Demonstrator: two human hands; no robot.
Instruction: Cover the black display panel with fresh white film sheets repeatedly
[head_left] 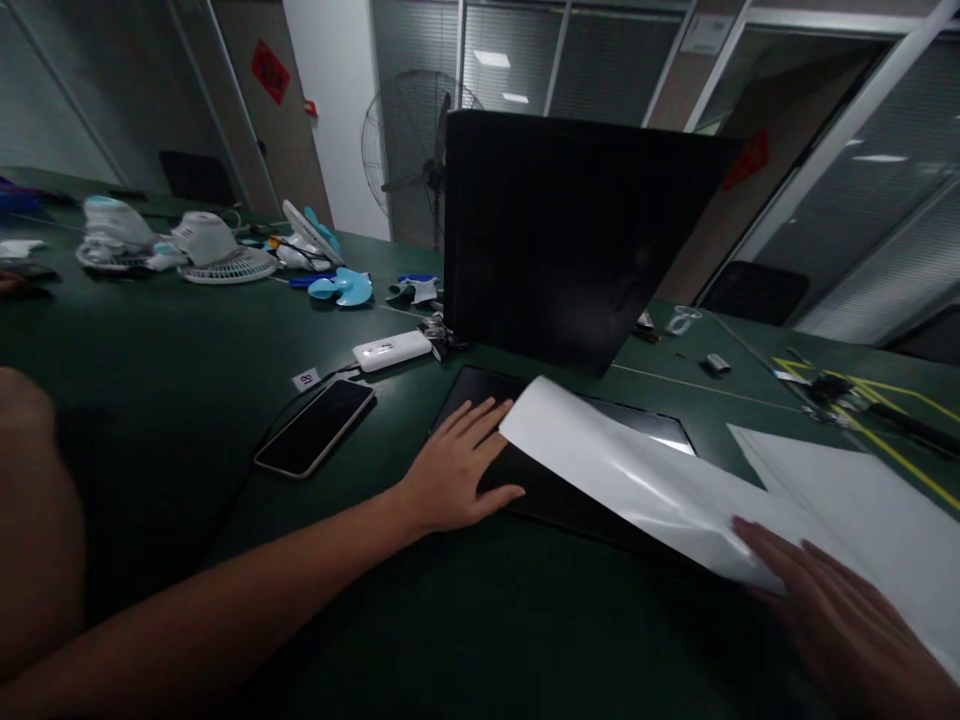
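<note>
My left hand [454, 475] lies flat with its fingers spread on a thin black panel [540, 490] on the green table. Its fingertips come up to the left end of a glossy white sheet [637, 470], which is curved and slants over the panel. At the sheet's lower right end, my right hand [832, 610] grips the edge, fingers on top and thumb out of sight; it is somewhat blurred. Behind the flat panel a large dark rectangular screen or board [570, 230] stands tilted. More white sheet material [877, 510] lies at the right, partly behind my right hand.
Left of the panel lie a phone [319, 428] and a white power bank [391, 350] with a cable. Farther back are small white fan parts [217, 250] and a blue fan blade [343, 288]. Cables and yellow tape lines [885, 400] lie on the right.
</note>
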